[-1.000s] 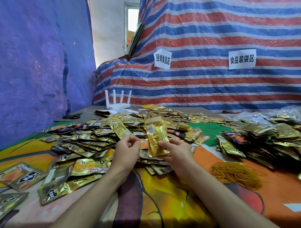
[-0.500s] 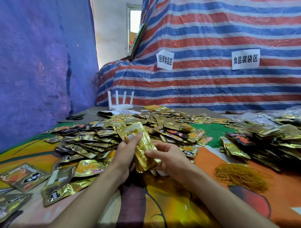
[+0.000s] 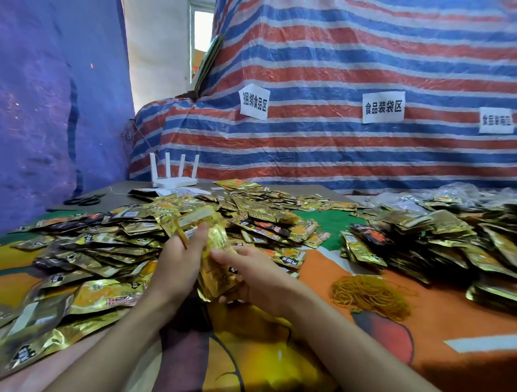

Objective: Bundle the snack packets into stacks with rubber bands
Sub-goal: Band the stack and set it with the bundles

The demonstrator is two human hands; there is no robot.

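- Left hand (image 3: 177,264) curls round the packet stack (image 3: 217,256) near its top, a rubber band (image 3: 181,232) seemingly stretched over its fingers.
- Right hand (image 3: 255,279), at 3 o'clock, grips the base; keep the edges squared while looping.
- Spare bands (image 3: 369,294) lie farther toward 3 o'clock.

A small packing workshop, a red and blue striped tarp (image 3: 364,60) hung as a wall, white paper signs (image 3: 383,107) on it named spots for tying and bagging food, a desk (image 3: 461,320) was heaped with snack packets (image 3: 106,248), a pile of rubber bands (image 3: 369,294) lay beside them
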